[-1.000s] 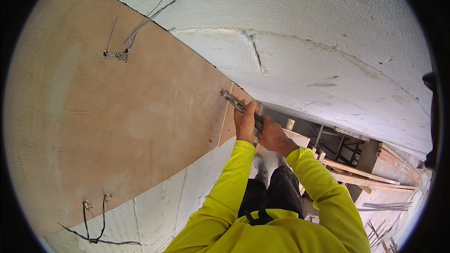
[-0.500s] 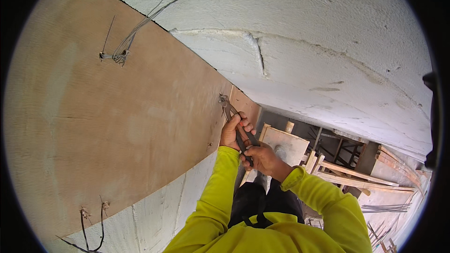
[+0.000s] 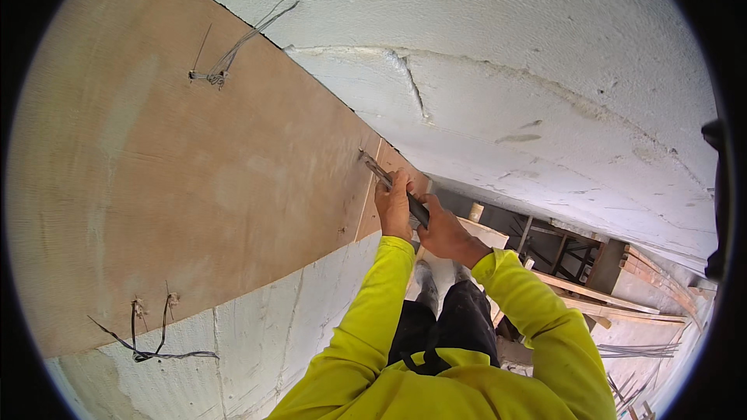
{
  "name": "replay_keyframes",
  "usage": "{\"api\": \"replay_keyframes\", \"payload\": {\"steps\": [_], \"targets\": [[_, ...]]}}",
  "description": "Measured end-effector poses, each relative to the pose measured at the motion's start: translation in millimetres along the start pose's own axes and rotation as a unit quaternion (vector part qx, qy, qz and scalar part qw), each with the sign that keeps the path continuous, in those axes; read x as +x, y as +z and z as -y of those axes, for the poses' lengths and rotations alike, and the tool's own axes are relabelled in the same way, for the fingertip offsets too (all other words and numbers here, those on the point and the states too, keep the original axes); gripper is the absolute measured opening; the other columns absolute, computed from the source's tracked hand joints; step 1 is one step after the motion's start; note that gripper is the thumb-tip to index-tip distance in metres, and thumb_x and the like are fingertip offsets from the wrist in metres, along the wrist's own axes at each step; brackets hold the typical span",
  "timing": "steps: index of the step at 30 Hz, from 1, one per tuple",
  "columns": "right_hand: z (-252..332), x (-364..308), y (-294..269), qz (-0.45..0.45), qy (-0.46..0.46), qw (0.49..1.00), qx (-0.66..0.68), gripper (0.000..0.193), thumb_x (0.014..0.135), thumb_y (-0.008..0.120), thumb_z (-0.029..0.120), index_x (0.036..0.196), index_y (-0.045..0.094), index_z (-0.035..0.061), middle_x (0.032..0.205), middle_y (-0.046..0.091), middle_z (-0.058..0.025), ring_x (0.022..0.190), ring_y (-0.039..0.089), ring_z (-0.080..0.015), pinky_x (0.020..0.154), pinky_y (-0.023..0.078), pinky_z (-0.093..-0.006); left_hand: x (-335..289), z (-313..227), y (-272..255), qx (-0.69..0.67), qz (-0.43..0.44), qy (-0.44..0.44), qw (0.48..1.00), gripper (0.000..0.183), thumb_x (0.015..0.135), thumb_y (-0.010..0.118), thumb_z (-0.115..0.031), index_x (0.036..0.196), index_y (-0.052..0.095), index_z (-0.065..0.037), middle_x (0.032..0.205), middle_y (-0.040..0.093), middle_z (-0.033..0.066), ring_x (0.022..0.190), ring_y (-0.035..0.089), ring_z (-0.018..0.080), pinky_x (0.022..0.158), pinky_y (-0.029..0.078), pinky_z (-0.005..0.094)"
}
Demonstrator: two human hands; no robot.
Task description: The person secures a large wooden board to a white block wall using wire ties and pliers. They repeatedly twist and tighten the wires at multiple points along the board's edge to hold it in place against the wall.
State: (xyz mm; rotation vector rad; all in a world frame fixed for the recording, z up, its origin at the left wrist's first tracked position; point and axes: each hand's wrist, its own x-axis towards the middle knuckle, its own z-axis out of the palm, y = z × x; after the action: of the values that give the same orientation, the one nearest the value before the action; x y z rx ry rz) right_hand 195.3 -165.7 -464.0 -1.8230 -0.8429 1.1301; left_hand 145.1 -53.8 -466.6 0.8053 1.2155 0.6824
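Observation:
Both of my hands are closed on a pair of end-cutting pincers (image 3: pixel 380 174). My left hand (image 3: pixel 394 206) wraps the handles nearer the head, and my right hand (image 3: pixel 447 233) grips lower, near the dark handle ends. The pincers' head meets a brown plywood panel (image 3: pixel 218 187) close to its upper right edge. Whatever the jaws bite on there is too small to make out. Farther left, a bunch of thin grey wires (image 3: pixel 243 45) sticks out of two holes in the panel.
A rough white wall (image 3: pixel 529 39) borders the panel above. Dark twisted wires (image 3: pixel 148 354) protrude at the panel's lower left, over a pale concrete face (image 3: pixel 253 342). Timber planks (image 3: pixel 615 305) and thin steel bars (image 3: pixel 638 350) lie at the lower right.
The pincers have turned, with the handles swung right and up, so they now appear edge-on. My right hand rose slightly, and the handles look closer together. The view shifted a little.

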Motion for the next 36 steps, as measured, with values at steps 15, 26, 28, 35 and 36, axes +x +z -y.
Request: {"api": "replay_keyframes", "payload": {"steps": [15, 26, 28, 35, 36], "targets": [[18, -3, 16, 0.254, 0.154, 0.728, 0.617, 0.016, 0.094, 0.062, 0.013, 0.105, 0.052, 0.0076, 0.092, 0.062, -0.0106, 0.081, 0.066, -0.0275, 0.076, 0.056, -0.0452, 32, -10, -52, -0.191, 0.264, -0.223, 0.919, 0.02, 0.094, 0.071, -0.028, 0.099, 0.057, -0.014, 0.087, 0.056, 0.0001, 0.077, 0.054, 0.0163, 0.076, 0.051, 0.0377], [-24, 31, -35, 0.332, 0.121, 0.818, 0.454, 0.028, 0.088, 0.059, 0.006, 0.113, 0.05, -0.0007, 0.106, 0.066, -0.0249, 0.097, 0.07, -0.0401, 0.088, 0.057, -0.0503, 19, -6, -28, -0.13, 0.121, -0.193, 0.965, 0.028, 0.092, 0.073, -0.033, 0.103, 0.059, -0.011, 0.091, 0.064, 0.0039, 0.084, 0.067, 0.0215, 0.076, 0.06, 0.04], [-22, 44, -54, 0.381, 0.117, 0.805, 0.44, 0.032, 0.088, 0.058, 0.007, 0.117, 0.05, -0.0044, 0.109, 0.066, -0.0285, 0.1, 0.07, -0.0426, 0.091, 0.057, -0.0514, 17, -9, -12, -0.136, 0.088, -0.174, 0.971, 0.03, 0.092, 0.074, -0.032, 0.101, 0.058, -0.008, 0.089, 0.064, 0.0047, 0.085, 0.067, 0.0218, 0.075, 0.06, 0.0391], [-18, 55, -78, 0.394, 0.152, 0.811, 0.404, 0.032, 0.09, 0.059, 0.01, 0.118, 0.052, -0.005, 0.109, 0.067, -0.029, 0.096, 0.071, -0.0412, 0.086, 0.059, -0.0527, 19, -15, 9, -0.144, 0.029, -0.186, 0.972, 0.029, 0.09, 0.077, -0.03, 0.092, 0.059, -0.008, 0.084, 0.062, 0.0037, 0.076, 0.064, 0.0169, 0.065, 0.057, 0.033], [-18, 56, -78, 0.382, 0.159, 0.83, 0.375, 0.032, 0.09, 0.059, 0.01, 0.118, 0.053, -0.005, 0.109, 0.067, -0.0288, 0.095, 0.071, -0.0407, 0.085, 0.059, -0.0529, 20, -16, 6, -0.088, 0.015, -0.172, 0.981, 0.029, 0.089, 0.078, -0.031, 0.091, 0.059, -0.008, 0.081, 0.06, 0.0026, 0.071, 0.061, 0.0153, 0.061, 0.054, 0.0316]]}}
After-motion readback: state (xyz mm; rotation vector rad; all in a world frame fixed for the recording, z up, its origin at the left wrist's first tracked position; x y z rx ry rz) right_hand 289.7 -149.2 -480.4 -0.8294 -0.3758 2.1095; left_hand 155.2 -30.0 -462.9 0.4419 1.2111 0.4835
